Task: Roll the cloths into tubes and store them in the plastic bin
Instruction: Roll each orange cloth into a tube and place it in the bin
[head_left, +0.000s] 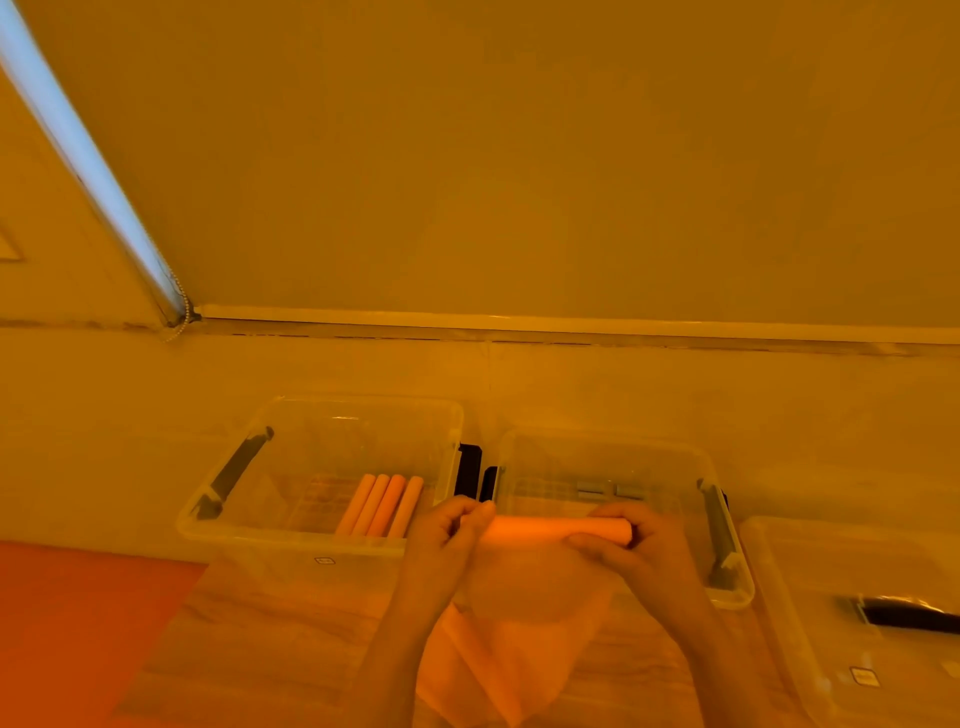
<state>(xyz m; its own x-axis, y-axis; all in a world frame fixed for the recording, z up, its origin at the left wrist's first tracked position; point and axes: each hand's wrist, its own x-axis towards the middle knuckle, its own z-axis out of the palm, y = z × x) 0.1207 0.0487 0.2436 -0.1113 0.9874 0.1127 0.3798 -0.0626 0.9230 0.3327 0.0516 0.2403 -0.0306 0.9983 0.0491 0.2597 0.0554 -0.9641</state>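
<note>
Two hands (441, 535) (644, 551) rolling one cloth (558, 530), four tubes (382, 505) binned

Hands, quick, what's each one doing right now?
Left hand: fingers curled round the left end of the orange cloth roll.
Right hand: pinching the roll's right end, thumb underneath.

Colour cast: heavy amber-orange over the whole frame; all tones shifted warm. Brightness: dim, even, low contrast. Only cool light: pale blue-white strip (78, 150), slanting far up-left of the left bin (322, 540), slightly overexposed. Glare: small highlights on that bin's far rim. Shadows: soft, faint, under the hands beside the bin. Sharpness: generally soft; fine texture smeared. Distortion: wide-angle bending of straight lines toward the edges.
</note>
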